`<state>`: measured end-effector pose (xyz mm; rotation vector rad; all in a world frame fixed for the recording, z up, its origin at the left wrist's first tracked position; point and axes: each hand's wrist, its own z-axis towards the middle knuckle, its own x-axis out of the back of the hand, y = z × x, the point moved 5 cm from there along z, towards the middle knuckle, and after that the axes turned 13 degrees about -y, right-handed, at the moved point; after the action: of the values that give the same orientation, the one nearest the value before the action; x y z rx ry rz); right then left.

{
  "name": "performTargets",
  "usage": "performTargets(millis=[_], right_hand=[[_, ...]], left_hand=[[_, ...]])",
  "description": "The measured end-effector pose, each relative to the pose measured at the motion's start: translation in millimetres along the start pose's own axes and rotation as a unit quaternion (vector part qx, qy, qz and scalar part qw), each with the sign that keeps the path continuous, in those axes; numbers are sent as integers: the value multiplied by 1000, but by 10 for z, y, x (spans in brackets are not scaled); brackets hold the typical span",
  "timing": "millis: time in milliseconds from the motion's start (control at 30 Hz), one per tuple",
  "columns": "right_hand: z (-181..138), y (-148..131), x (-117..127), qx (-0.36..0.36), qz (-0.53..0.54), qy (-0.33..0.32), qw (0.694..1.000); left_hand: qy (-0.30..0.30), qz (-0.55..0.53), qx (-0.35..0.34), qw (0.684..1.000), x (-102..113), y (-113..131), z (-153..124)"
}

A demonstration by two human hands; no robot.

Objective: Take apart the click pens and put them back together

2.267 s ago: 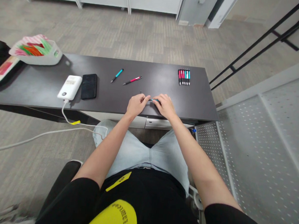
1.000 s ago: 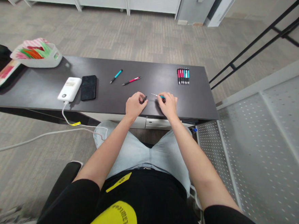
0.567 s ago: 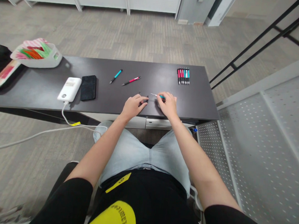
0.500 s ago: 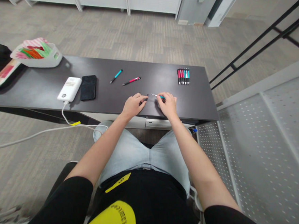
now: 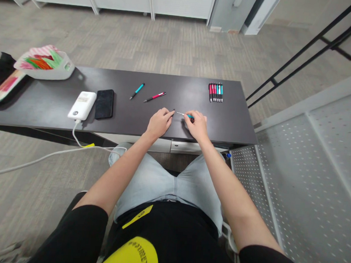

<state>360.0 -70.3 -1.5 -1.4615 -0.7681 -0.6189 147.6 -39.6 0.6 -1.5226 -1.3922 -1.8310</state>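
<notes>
My right hand (image 5: 197, 124) pinches the teal barrel of a pen (image 5: 190, 116). A thin pale refill (image 5: 180, 113) sticks out of that barrel, pointing left. Just across from its tip, my left hand (image 5: 159, 122) is closed over a small black pen piece (image 5: 173, 110), most of it hidden by the fingers. The refill tip and the black piece are a little apart. Beyond my hands, a red pen (image 5: 155, 97) and a teal pen (image 5: 137, 91) lie slanted on the dark table (image 5: 125, 118).
A row of several red and teal pens (image 5: 216, 92) lies at the back right. To the left are a black phone-like slab (image 5: 104, 104), a white power bank (image 5: 82, 105) with a cable, and a white basket (image 5: 57, 73) of colourful packets. A perforated panel (image 5: 299, 168) stands at right.
My left fingers have closed in around the black piece, which is now more hidden. The right hand keeps its hold on the teal barrel almost in place.
</notes>
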Motion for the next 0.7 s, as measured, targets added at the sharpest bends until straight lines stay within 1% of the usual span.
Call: performTargets(millis=[233,400,567,700], right_hand=[[6,7,-5,1,0,1,1000],[6,17,-6,12,-1,9,1000],[9,23,-9,10,-16,3,1000],[4,15,2,9,-8,3,1000]], left_hand=[[16,-17,27,999,-40,113,20],[11,-7,30,999,-46,159,52],[23,-27,47,998,-55,130,26],[55,-54,71,994,-43,58,-41]])
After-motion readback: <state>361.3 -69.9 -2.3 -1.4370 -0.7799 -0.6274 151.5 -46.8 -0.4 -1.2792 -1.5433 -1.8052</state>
